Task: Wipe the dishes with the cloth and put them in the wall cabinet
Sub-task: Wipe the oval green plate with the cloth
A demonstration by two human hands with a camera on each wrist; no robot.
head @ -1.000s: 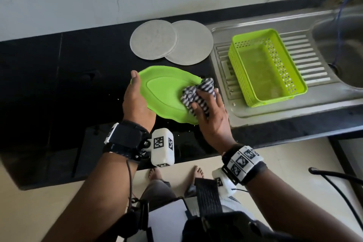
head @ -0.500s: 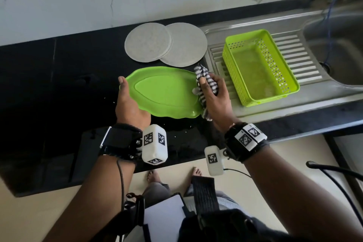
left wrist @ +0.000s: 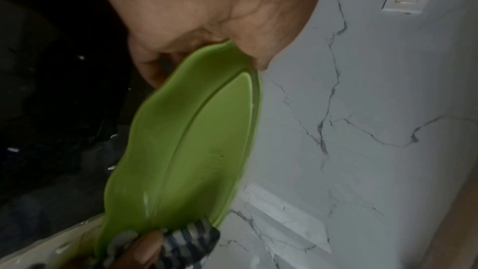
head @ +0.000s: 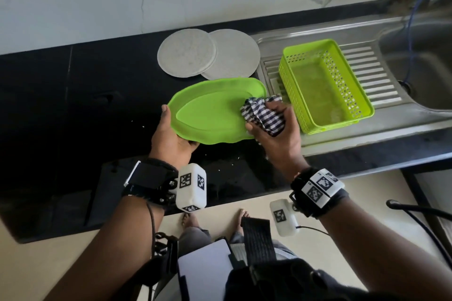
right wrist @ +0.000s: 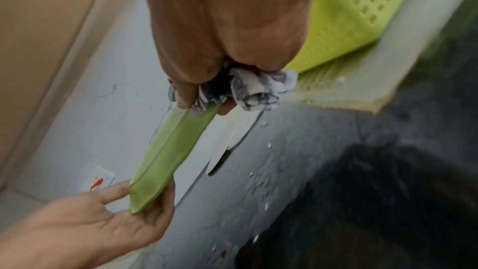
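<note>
Since the last frame my right hand [head: 274, 127] slid the cloth [head: 263, 115] back onto the green plate [head: 210, 115], gripping it bunched to wipe. Left hand [head: 171, 139] grips the opposite rim, steadying the plate above the bench [head: 73, 105].

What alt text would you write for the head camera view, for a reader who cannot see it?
A person's left hand holds a lime-green oval plastic plate by its rim above a black countertop, while the right hand presses a bunched black-and-white checked cloth onto it. Behind lie two round grey discs; to the right, a lime-green perforated basket sits on a steel drainboard.
</note>
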